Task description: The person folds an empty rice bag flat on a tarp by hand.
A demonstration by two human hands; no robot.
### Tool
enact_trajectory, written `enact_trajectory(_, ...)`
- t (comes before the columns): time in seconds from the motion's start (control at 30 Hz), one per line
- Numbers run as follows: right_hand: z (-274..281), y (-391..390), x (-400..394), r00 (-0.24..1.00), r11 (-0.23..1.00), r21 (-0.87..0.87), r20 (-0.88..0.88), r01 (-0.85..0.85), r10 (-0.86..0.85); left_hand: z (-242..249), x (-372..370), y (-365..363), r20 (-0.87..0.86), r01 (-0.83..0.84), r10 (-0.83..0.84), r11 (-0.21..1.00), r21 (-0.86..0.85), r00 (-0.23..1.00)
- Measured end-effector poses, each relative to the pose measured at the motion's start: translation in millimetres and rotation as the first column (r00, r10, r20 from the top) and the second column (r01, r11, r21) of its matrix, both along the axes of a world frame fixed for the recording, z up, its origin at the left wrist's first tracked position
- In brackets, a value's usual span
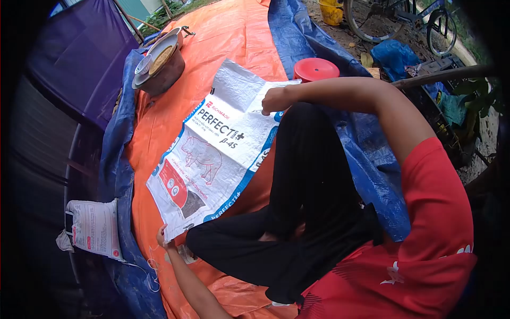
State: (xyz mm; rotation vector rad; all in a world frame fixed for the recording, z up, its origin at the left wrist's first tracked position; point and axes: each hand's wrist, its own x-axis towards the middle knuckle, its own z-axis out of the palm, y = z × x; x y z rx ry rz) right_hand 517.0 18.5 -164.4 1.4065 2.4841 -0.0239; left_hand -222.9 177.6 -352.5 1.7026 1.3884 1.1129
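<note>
A large white feed sack [234,122] with blue edges, printed lettering and a red pig drawing is spread out in front of my bent legs. My right hand [277,100] is closed on its upper right edge, beside my raised knee. At the opposite end, my left hand [166,237] pinches the lower left corner between thumb and fingers. The sack looks flat, with fold creases across it. Its lower edge lies against my black trousers.
Under me lies an orange tarp [228,34] with blue tarp [355,154] on both sides. A red plastic stool [316,69] stands beyond my right hand. Basins [169,73] with grain are at the far left. Another printed sack [96,227] sits left; a bicycle [399,20] stands behind.
</note>
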Motion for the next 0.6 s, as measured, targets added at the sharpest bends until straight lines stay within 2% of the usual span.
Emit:
enact_trajectory(0.07,-8,24,8,0.989,0.993,-0.024,0.097,0.115,-0.112,10,15,-9,-0.150,-0.061,0.062,0.998,0.009,0.987)
enact_trajectory(0.1,0,27,3,0.974,0.981,-0.061,0.143,0.184,-0.174,3,17,-4,-0.169,-0.083,0.077,0.996,-0.030,0.983)
enact_trajectory(0.13,6,27,-5,0.963,0.964,-0.081,0.120,0.253,-0.243,-3,18,0,-0.191,-0.112,0.097,0.992,-0.066,0.977)
enact_trajectory(0.17,-2,28,-8,0.966,0.967,-0.058,0.091,0.249,-0.243,-9,12,4,-0.216,-0.150,0.127,0.984,-0.094,0.968)
enact_trajectory(0.23,-14,22,-30,0.962,0.958,-0.116,-0.045,0.262,-0.269,-22,2,9,-0.041,-0.068,0.067,0.997,-0.023,0.997)
enact_trajectory(0.27,-28,16,-38,0.959,0.975,-0.092,-0.185,0.203,-0.217,-18,3,5,-0.070,-0.085,0.087,0.996,0.029,0.994)
enact_trajectory(0.3,-44,12,-51,0.941,0.977,-0.116,-0.267,0.181,-0.206,-13,11,2,-0.096,-0.097,0.104,0.992,0.078,0.990)
enact_trajectory(0.37,-79,-1,-75,0.917,0.995,-0.048,-0.386,0.088,-0.100,-5,22,4,-0.224,-0.155,0.193,0.972,0.174,0.955)
enact_trajectory(0.43,-110,-10,-97,0.910,0.989,-0.116,-0.393,0.092,-0.131,-21,11,27,-0.036,-0.260,0.269,0.952,0.163,0.962)
enact_trajectory(0.47,-114,-14,-100,0.930,0.987,-0.124,-0.340,0.106,-0.143,-25,6,35,0.055,-0.304,0.299,0.940,0.153,0.953)
enact_trajectory(0.5,-115,-19,-100,0.946,0.983,-0.134,-0.282,0.125,-0.159,-16,6,37,0.274,-0.316,0.292,0.947,0.048,0.916)
enact_trajectory(0.53,-129,-21,-99,0.929,0.982,-0.152,-0.337,0.109,-0.156,-9,5,37,0.481,-0.302,0.292,0.951,-0.057,0.827)
enact_trajectory(0.57,-147,-17,-96,0.911,0.982,-0.163,-0.384,0.096,-0.153,1,6,35,0.669,-0.263,0.293,0.953,-0.150,0.683)
enact_trajectory(0.6,-156,-14,-94,0.891,0.983,-0.165,-0.428,0.085,-0.149,17,12,26,0.514,-0.445,0.465,0.879,-0.172,0.721)
